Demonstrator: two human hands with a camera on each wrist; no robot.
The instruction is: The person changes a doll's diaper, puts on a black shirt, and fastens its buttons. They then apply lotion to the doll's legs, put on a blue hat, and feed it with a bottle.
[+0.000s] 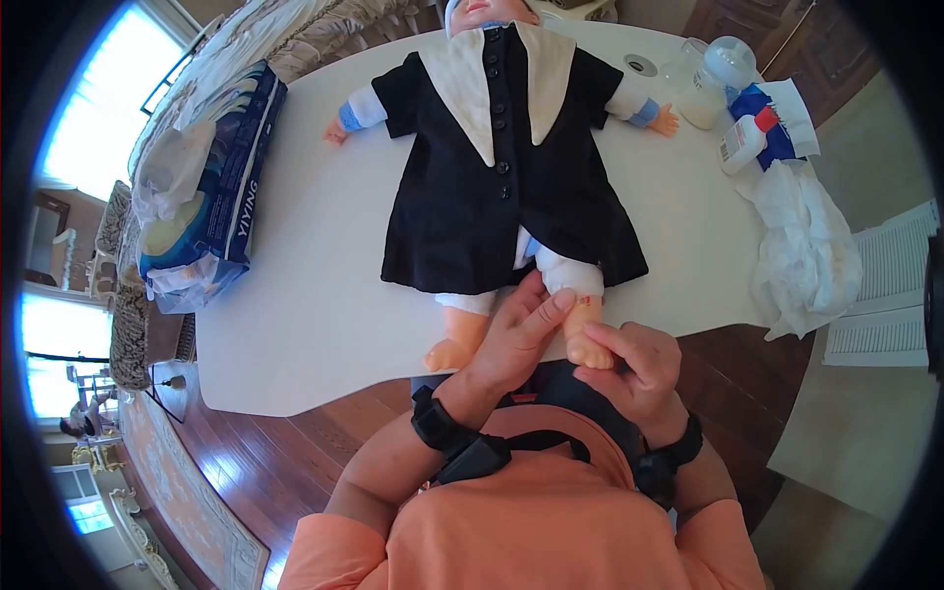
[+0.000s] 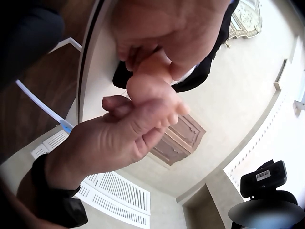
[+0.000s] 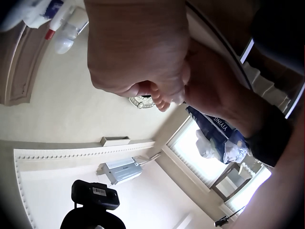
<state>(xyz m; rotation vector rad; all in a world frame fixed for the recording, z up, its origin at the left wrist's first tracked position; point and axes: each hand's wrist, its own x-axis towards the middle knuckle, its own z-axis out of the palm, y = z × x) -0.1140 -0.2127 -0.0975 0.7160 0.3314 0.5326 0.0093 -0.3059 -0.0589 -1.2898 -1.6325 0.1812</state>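
A baby doll in a black buttoned dress (image 1: 447, 187) with a wide pale collar lies on its back, its feet toward the person. My left hand (image 1: 519, 339) grips the lower leg (image 1: 587, 310) on the right side of the view, thumb on top, just below the white legging (image 1: 570, 275). The foot (image 1: 590, 351) of that same leg is pinched between the thumb and fingers of my right hand (image 1: 644, 366). In the left wrist view the toes (image 2: 177, 114) stick out past the right thumb. The doll's other foot (image 1: 448, 354) lies free near the table edge.
A blue diaper pack (image 1: 231, 197) stands on the white table (image 1: 315, 324) at left. At the right are a baby bottle (image 1: 723, 74), a white bottle with a red cap (image 1: 744, 140), a blue-and-white packet (image 1: 777, 113) and a crumpled white bundle (image 1: 801, 236) at the edge.
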